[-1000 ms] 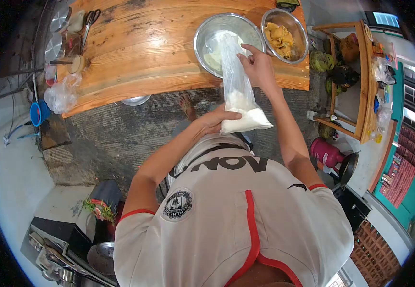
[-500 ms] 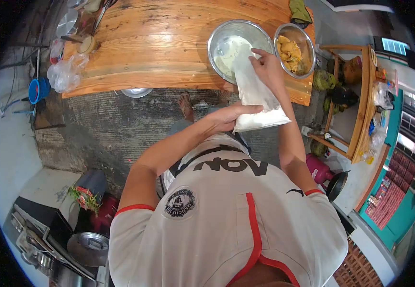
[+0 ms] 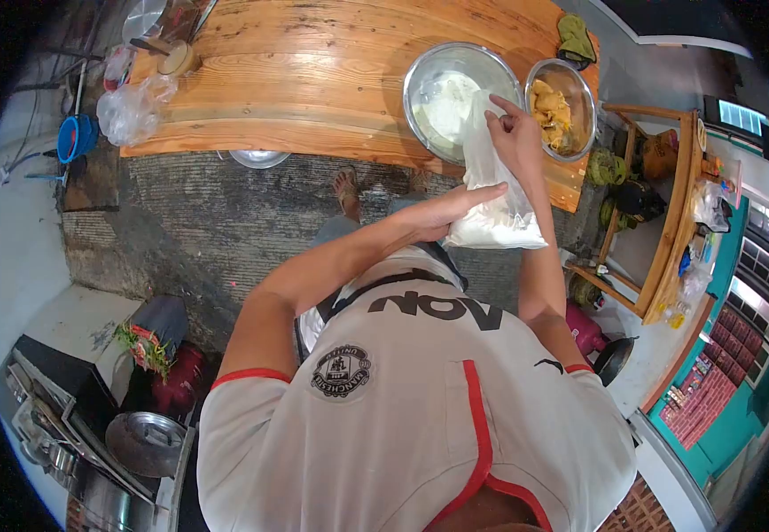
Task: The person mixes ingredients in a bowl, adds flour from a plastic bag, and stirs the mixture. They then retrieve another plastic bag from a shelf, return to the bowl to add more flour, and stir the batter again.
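Note:
My left hand [image 3: 455, 211] grips the lower part of a clear plastic bag [image 3: 497, 222] with white powder at its bottom, its thumb lying across the bag. My right hand [image 3: 517, 140] is at the bag's upper end, with bent fingers and thumb against the plastic. The bag's upper end overlaps the near right rim of a large metal bowl [image 3: 420, 120], which holds white powder [image 3: 451, 102]. To the right of it, a smaller metal bowl [image 3: 586, 117] contains a yellow-orange mass [image 3: 551, 111].
The bowls stand at the right of a wooden table [image 3: 304, 80]. A green cloth item [image 3: 575, 37] lies behind them. Crumpled clear plastic [image 3: 132, 111] and a jar [image 3: 179, 60] are at the table's left. A wooden shelf [image 3: 668, 222] stands at the right.
The view has shifted, so the table, bowls and hands appear slightly farther right. The powder now lies flatter in the bag's bottom. My right fingers have changed their pose at the bag's upper end.

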A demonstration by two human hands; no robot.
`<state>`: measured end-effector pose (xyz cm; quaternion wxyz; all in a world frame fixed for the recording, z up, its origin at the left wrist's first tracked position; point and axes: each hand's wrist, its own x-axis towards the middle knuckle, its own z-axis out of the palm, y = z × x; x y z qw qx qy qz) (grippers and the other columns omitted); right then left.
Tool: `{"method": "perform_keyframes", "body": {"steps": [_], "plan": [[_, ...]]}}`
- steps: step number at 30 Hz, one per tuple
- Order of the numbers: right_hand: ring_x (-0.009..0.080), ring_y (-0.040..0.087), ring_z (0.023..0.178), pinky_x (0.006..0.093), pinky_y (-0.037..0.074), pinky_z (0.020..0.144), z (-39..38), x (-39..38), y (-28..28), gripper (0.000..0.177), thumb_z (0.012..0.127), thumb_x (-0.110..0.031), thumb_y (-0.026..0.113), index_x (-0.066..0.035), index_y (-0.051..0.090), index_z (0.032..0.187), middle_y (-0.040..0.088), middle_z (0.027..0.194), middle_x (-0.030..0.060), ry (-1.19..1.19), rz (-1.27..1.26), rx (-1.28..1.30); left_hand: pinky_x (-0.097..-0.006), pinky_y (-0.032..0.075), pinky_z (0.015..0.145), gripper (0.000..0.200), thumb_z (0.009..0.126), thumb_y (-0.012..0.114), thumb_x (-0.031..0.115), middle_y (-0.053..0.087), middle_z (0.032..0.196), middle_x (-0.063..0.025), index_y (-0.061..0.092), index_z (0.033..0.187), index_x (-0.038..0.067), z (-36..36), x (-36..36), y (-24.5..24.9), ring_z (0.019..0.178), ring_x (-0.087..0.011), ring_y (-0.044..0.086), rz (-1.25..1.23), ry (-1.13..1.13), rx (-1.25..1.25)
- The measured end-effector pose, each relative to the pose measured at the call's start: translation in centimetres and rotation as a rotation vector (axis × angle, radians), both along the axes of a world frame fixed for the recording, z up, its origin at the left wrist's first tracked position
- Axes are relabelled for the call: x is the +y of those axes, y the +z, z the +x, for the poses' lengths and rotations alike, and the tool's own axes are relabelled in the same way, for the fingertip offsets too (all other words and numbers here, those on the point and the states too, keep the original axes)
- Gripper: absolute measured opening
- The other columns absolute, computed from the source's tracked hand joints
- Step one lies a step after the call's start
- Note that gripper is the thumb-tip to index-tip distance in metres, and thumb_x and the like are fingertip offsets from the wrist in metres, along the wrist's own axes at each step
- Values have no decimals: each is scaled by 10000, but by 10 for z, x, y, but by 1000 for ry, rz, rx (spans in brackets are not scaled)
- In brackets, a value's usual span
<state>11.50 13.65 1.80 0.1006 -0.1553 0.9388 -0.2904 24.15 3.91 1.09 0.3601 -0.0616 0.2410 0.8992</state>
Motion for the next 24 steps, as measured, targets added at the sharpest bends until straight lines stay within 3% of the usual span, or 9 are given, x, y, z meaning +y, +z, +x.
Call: {"method": "perform_keyframes", "body": {"steps": [9, 12, 18, 21, 24], "plan": [[144, 427, 408, 310, 369, 459, 0, 5, -2, 344, 755, -187, 598, -33, 599, 1063, 479, 453, 82, -12, -36, 16, -295, 414, 885, 502, 895, 440, 391, 529, 1160, -111, 431, 1209, -1, 0, -1, 0, 1027, -168, 537, 1, -34, -46], [43, 333, 461, 239, 306, 445, 5, 3, 2, 349, 792, -126, 574, 13, 561, 1111, 406, 469, -14, -10, -17, -35, -301, 414, 886, 491, 897, 444, 370, 520, 1166, -116, 415, 1218, 0, 2, -1, -3, 1031, -173, 532, -37, -39, -36], [30, 399, 550, 206, 336, 501, -1, 17, -20, 442, 786, -103, 581, 29, 481, 1196, 491, 593, -33, 19, -216, -107, -305, 407, 883, 516, 896, 457, 338, 509, 1141, -117, 327, 1259, -4, 4, 3, -26, 1034, -182, 515, -120, 19, 78], [29, 434, 579, 185, 343, 518, 0, 16, -17, 510, 784, -103, 591, 31, 421, 1245, 512, 647, -32, -108, -459, -301, -307, 385, 902, 547, 891, 458, 350, 496, 1149, -132, 301, 1274, -7, 6, 8, -43, 1064, -195, 487, -258, 47, 143], [29, 458, 619, 168, 357, 543, 5, 8, -1, 586, 754, -112, 639, 32, 389, 1264, 543, 762, -6, -218, -482, -420, -318, 355, 928, 565, 887, 456, 369, 485, 1166, -145, 309, 1276, -13, 9, 4, -39, 1087, -214, 465, -373, 20, 173]]}}
